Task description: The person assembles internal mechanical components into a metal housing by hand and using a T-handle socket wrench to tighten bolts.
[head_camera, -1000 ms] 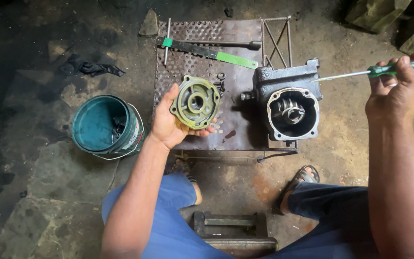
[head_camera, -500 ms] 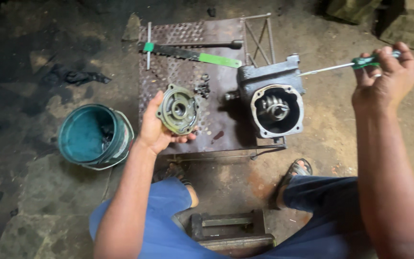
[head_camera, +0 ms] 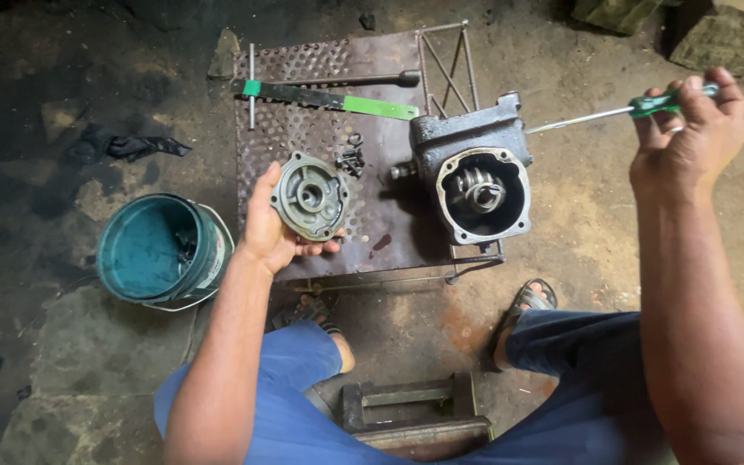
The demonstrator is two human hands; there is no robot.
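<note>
1. Clearly, the left hand (head_camera: 270, 226) is wrapped around the rim of a round metal cover plate (head_camera: 309, 196), held face-up over the left part of the perforated steel tabletop (head_camera: 389, 228), fingers under it and thumb along its edge.
2. Well apart on the other side, the right hand (head_camera: 691, 133) is closed around the green handle of a screwdriver (head_camera: 622, 110), whose shaft points toward the grey cast gear housing (head_camera: 475, 172) standing on the right part of the tabletop.
3. That housing is open at the front, and a worm-like gear (head_camera: 478, 189) shows inside its round mouth.
4. Judging by its thick cast look, the cover plate is probably stiff and fairly heavy for its size, and likely greasy; the rim and bolt ears seem the safest hold, away from the centre bore.
5. A small heap of dark bolts (head_camera: 351, 158) lies on the tabletop between plate and housing.
6. Farther back lie a flat bar with green ends (head_camera: 329, 99) and a dark rod (head_camera: 350, 81).
7. A teal bucket (head_camera: 161, 250) stands on the floor to the left, near the person's blue-trousered knee.
</note>
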